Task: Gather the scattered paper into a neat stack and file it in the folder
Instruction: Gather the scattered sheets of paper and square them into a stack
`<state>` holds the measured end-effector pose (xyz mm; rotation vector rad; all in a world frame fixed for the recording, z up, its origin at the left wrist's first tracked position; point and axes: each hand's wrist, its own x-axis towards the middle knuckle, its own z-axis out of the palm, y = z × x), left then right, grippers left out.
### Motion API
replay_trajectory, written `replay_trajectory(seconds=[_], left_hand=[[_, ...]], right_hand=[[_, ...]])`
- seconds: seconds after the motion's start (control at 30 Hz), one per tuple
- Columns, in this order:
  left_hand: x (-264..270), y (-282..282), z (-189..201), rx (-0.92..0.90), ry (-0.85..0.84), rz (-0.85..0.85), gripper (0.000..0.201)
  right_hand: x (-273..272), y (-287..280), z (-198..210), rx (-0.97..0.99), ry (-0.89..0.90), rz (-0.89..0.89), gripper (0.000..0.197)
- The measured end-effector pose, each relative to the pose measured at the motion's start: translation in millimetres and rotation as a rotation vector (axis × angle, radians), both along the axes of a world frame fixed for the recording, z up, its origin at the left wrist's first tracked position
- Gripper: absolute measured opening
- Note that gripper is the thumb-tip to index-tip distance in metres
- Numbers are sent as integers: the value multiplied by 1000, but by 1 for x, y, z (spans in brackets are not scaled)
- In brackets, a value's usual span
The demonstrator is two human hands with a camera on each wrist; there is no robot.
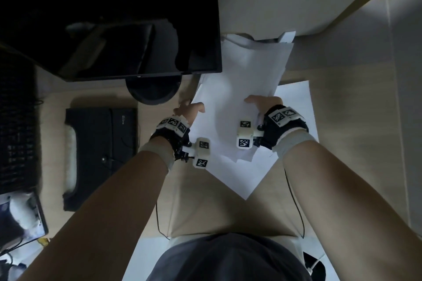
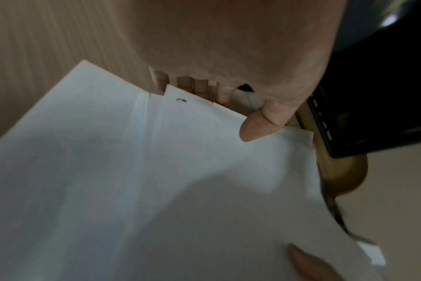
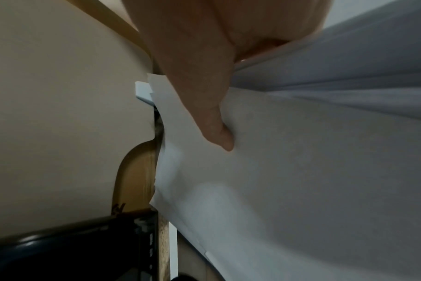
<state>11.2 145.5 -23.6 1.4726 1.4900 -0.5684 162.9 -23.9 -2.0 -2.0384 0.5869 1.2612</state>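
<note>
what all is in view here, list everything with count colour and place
paper stack: several sheets, white, held above the desk between both hands
loose sheet: one, white, flat on the desk under the stack
desk: one, light wood
monitor: one, black, far left, screen off
keyboard: one, black, left edge
folder: one, black, closed, on the desk left of the hands
left hand: grips the stack's left edge, thumb on top
right hand: grips the stack's right edge, thumb on top
</note>
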Motion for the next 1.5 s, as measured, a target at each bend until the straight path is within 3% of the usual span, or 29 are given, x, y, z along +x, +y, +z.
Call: replay_trajectory(seconds=[0.07,0.17,0.2,0.33,0.43,0.47,0.63,0.73,0.87,1.1,1.2,1.33,1.43,1.5], left_hand=[[1,4,-10,-19,27,42,76],[10,-4,21,-75,-21,118,25],[11,-7,28,-65,-44,134,22],[3,-19,25,-69,-61,135,21],[-11,-37,0,-69,-62,61,75],[-15,-45,-5,-79,-65,45,82],[-24,-95,26,-180,-57,18,48],[-35,-121,30,-134,-63,-9,52],[-51,-148,37,-42,-112,14,48],[-61,-176,63,156,-222,125,62],[-50,-180,88,235,-325,244,55],[-30,-181,122,289,-478,392,34],[-26,-186,135,332,-583,442,39],[-23,-194,140,377,-601,418,23]], right_hand=[[-1,1,2,12,-8,26,39],[-4,-5,4,13,3,41,50],[-5,-8,5,15,-3,32,50],[-10,-29,8,12,-33,112,36],[-16,-51,11,20,-41,141,33],[-20,-59,14,26,-39,143,30],[-31,-98,19,35,-91,191,36],[-34,-117,21,85,-130,129,23],[-34,-130,34,180,-127,217,33],[-24,-150,71,364,-183,317,16],[-18,-155,90,476,-255,291,16],[-7,-164,110,611,-326,248,32],[1,-175,115,620,-331,225,25],[0,-186,111,589,-322,249,20]])
